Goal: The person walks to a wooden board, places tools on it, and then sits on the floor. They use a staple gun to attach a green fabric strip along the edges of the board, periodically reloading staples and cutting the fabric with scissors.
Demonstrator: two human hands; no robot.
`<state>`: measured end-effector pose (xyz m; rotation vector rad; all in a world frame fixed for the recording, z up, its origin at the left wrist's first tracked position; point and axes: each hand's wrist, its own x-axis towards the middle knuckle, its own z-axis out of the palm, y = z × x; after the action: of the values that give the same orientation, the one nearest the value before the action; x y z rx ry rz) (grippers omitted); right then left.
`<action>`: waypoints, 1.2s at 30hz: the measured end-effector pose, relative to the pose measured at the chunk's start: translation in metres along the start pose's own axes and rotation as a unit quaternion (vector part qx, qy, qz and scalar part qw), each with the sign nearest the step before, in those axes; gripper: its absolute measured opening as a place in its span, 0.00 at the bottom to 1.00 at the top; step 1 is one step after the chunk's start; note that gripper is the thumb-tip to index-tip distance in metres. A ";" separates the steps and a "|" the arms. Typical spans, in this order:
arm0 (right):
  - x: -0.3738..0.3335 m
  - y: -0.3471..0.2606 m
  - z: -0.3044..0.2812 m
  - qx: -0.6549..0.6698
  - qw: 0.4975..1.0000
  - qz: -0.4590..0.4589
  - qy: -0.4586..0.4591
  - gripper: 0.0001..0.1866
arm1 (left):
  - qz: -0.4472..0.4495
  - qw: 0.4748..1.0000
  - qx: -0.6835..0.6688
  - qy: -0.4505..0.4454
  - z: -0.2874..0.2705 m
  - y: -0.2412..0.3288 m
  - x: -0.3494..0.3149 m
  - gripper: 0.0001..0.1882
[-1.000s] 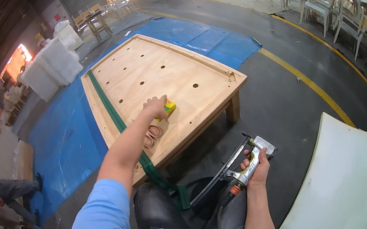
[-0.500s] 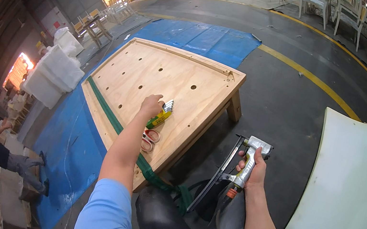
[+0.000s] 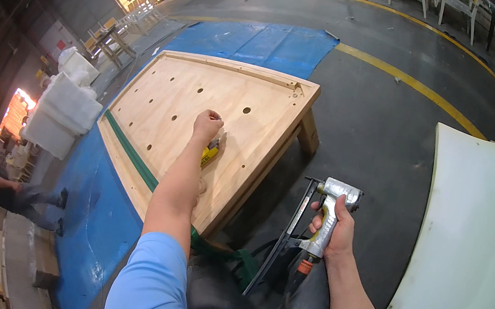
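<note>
My right hand [image 3: 339, 232] is wrapped round the grip of a silver pneumatic staple gun [image 3: 337, 199], held to the right of the wooden panel. The gun's long thin magazine [image 3: 280, 242] slants down to the left, and an orange fitting [image 3: 305, 267] joins its hose. Above the framed wooden panel [image 3: 242, 147], my left hand [image 3: 207, 125] is closed in a pinch; a tiny bit of something shows at the fingertips, too small to name. Just below that hand lies a small yellow box [image 3: 210, 153], partly hidden by my forearm. The scissors are mostly covered by the same arm.
Dark green webbing [image 3: 130, 151] runs along the panel's left side and hangs off its near end. Blue sheeting [image 3: 90, 213] covers floor at left. A curved white panel [image 3: 463, 256] stands at right. Another person [image 3: 8, 193] is at far left, near wrapped white bundles [image 3: 64, 114].
My left hand has lifted away from the yellow box and its fingers have drawn together. The silver strips that stuck out of the box are less visible. My right hand keeps the staple gun.
</note>
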<state>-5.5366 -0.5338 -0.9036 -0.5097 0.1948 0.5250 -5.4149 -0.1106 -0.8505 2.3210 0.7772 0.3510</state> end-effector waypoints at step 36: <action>0.001 0.007 0.003 -0.006 0.999 0.039 -0.024 0.29 | 0.142 0.978 -0.136 0.074 -0.041 0.009 -0.022 0.15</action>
<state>-5.5397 -0.5266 -0.9040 -0.5015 0.1666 0.6150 -5.4460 -0.1091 -0.8154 2.1617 0.4310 0.7170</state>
